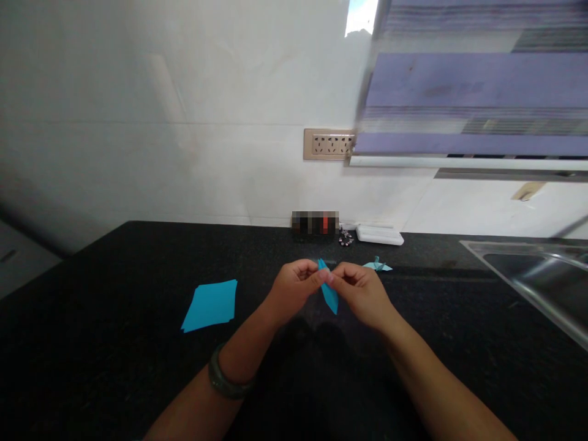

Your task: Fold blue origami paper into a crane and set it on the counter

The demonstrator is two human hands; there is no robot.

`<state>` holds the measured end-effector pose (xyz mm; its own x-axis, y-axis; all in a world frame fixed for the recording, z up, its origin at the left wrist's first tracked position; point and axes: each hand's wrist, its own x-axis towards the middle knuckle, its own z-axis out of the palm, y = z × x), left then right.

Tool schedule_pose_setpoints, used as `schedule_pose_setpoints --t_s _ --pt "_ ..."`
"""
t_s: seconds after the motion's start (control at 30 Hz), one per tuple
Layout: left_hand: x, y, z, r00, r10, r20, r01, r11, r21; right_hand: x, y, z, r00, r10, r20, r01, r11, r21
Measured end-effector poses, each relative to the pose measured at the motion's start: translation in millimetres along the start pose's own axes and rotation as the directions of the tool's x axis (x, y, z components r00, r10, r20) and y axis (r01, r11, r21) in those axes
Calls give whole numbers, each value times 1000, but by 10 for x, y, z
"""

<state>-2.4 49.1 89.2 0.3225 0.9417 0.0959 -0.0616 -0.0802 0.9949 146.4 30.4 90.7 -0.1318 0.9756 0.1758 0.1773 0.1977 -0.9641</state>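
Between my two hands, above the black countertop, is a narrow folded piece of blue paper [329, 299], tilted with one point toward me. My left hand [297, 286] pinches it between thumb and fingers from the left. From the right, my right hand [361, 289] pinches the same paper, and the two thumbs nearly touch at its middle. My fingers cover part of the folds. A stack of square blue paper sheets [211, 305] lies on the counter to the left. Just behind my right hand sits a small pale blue folded paper figure [378, 266].
Against the wall stand a blurred-out dark box [315, 223], a small beaded loop [346, 237] and a white flat case [379, 234]. A metal sink [542, 275] is set into the black countertop [114, 367] at right. Above are a wall socket [328, 144] and a purple striped blind [473, 82].
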Motion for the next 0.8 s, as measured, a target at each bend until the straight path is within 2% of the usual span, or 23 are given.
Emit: schedule_pose_setpoints --t_s 0.17,0.27,0.37,0.5,0.57,0.7,0.8 --pt "-7 -19 -25 996 78 -52 -70 988 134 -24 -6 58 997 -52 49 60 984 -165" --pt "-5 -22 -45 990 125 -69 -107 971 216 -34 -30 57 995 -34 92 49 984 -169" --pt "-1 -23 -42 990 124 -72 -105 969 222 -39 -34 44 990 -1 142 23 988 -154" --pt "-1 -35 -26 998 55 -9 -52 984 170 -29 1 39 999 -4 48 11 987 -162" --pt "-4 -40 -29 999 47 6 -47 979 199 -17 18 37 1000 -11 4 12 987 -157" --pt "-12 -38 -47 996 86 -5 -80 943 324 1 28 22 999 -17 32 22 983 -183" --pt "-13 -23 -43 997 79 15 -80 940 331 -1 29 9 999 -34 23 38 982 -184"
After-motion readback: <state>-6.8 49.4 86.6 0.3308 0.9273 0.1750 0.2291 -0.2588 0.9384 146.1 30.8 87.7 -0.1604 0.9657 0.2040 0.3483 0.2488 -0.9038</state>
